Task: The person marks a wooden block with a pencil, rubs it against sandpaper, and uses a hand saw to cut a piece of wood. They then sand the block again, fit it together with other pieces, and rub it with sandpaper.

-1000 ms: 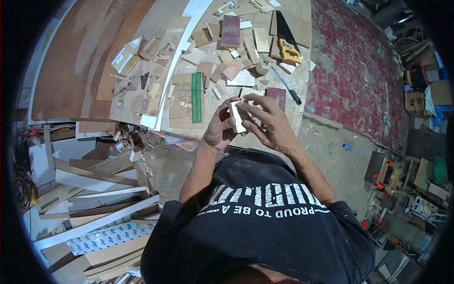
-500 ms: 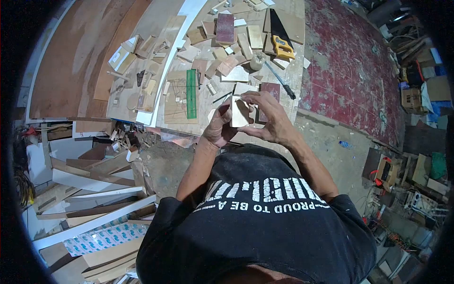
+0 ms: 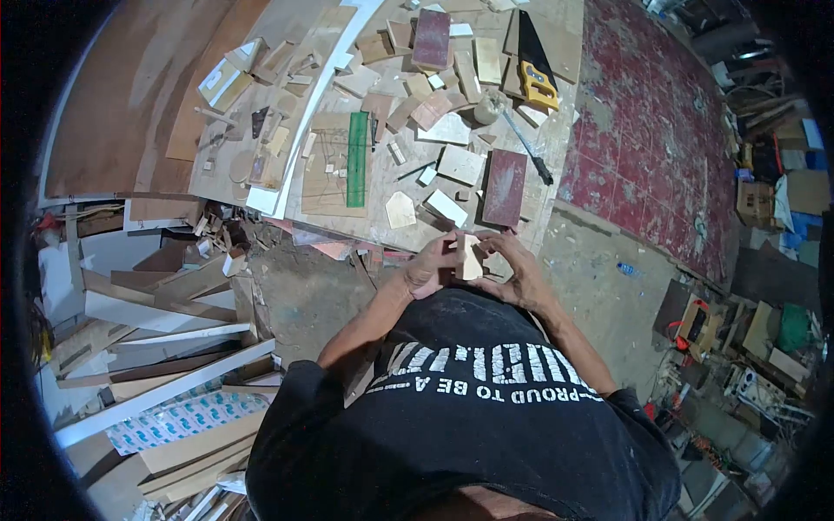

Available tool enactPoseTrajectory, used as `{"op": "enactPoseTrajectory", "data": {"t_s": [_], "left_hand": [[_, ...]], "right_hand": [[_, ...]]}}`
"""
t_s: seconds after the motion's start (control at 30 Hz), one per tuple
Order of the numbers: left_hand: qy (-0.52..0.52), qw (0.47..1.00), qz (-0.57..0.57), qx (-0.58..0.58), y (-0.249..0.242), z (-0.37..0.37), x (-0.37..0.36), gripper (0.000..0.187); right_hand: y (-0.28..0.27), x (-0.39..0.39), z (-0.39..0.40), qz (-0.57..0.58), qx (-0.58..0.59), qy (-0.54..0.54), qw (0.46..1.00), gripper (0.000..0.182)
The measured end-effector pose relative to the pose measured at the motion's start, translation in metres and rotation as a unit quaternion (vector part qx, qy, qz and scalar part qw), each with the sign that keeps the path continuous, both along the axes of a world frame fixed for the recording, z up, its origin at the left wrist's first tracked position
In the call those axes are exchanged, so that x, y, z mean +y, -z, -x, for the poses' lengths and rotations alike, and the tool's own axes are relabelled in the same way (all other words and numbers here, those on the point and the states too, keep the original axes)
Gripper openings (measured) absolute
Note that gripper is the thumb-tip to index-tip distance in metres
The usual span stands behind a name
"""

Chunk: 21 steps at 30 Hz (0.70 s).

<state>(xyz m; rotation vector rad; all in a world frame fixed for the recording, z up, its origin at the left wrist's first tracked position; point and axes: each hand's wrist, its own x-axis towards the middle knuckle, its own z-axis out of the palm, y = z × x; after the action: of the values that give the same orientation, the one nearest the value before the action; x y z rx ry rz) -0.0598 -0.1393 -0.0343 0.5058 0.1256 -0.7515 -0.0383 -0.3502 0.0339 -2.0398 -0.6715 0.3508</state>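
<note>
A small pale wooden piece [image 3: 470,259] is held between both hands, just off the near edge of the workbench and close to the shirt. My left hand [image 3: 430,265] grips its left side with bent fingers. On the right side, my right hand [image 3: 519,276] pinches it between thumb and fingers. Beyond the hands lie a dark red block [image 3: 504,188], a white-topped block [image 3: 446,207] and a pale pointed wooden piece [image 3: 400,210]. A pencil-like dark stick [image 3: 417,171] rests beside the small blocks.
On the workbench [image 3: 339,224] are a green ruler [image 3: 357,161], a yellow-handled saw [image 3: 539,84], a brush-like tool [image 3: 528,148] and another red block [image 3: 432,40]. Offcuts [image 3: 165,304] are piled on the floor at left. Boxes and clutter stand at right.
Both hands have moved down toward the body with the wooden piece, off the bench top. The red block and small pieces they covered now show. The view has shifted slightly.
</note>
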Motion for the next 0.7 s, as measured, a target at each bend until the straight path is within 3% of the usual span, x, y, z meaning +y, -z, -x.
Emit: {"op": "enactPoseTrajectory", "data": {"t_s": [0.03, 0.13, 0.2, 0.4, 0.47, 0.5, 0.57, 0.6, 0.63, 0.7], "left_hand": [[0.002, 0.998, 0.046, 0.033, 0.003, 0.003, 0.000, 0.054], [-0.020, 0.999, 0.032, -0.016, -0.007, 0.005, 0.006, 0.058], [-0.014, 1.000, 0.019, -0.007, 0.000, 0.009, 0.011, 0.058], [-0.020, 0.999, -0.027, 0.011, 0.022, 0.017, 0.037, 0.058], [-0.035, 0.972, -0.227, -0.057, 0.038, 0.009, 0.062, 0.058], [0.048, 0.883, -0.467, -0.003, -0.007, -0.006, 0.077, 0.040], [-0.006, 0.756, -0.654, -0.020, 0.089, -0.010, 0.127, 0.035], [-0.013, 0.619, -0.768, -0.161, 0.101, -0.018, 0.154, 0.037], [-0.054, 0.485, -0.810, -0.327, 0.163, -0.022, 0.193, 0.044], [-0.050, 0.485, -0.840, -0.237, 0.122, -0.050, 0.209, 0.050]], "right_hand": [[0.001, 0.003, 0.003, -0.020, 0.020, 0.002, 1.000, 0.067], [-0.004, 0.010, 0.007, -0.016, 0.059, 0.017, 0.998, 0.069], [0.001, 0.016, 0.009, -0.006, -0.009, 0.006, 1.000, 0.069], [0.014, 0.032, 0.014, -0.017, -0.007, -0.002, 1.000, 0.058], [0.014, 0.039, 0.016, -0.028, 0.054, 0.078, 0.995, 0.056], [0.023, 0.040, 0.017, -0.042, 0.042, 0.116, 0.991, 0.052], [0.035, 0.036, 0.018, -0.013, 0.045, 0.140, 0.989, 0.051], [0.040, 0.033, 0.019, 0.020, 0.049, 0.165, 0.985, 0.050], [0.044, 0.030, 0.020, 0.042, 0.035, 0.166, 0.985, 0.050], [0.049, 0.023, 0.026, 0.049, 0.031, 0.181, 0.982, 0.051]]}}
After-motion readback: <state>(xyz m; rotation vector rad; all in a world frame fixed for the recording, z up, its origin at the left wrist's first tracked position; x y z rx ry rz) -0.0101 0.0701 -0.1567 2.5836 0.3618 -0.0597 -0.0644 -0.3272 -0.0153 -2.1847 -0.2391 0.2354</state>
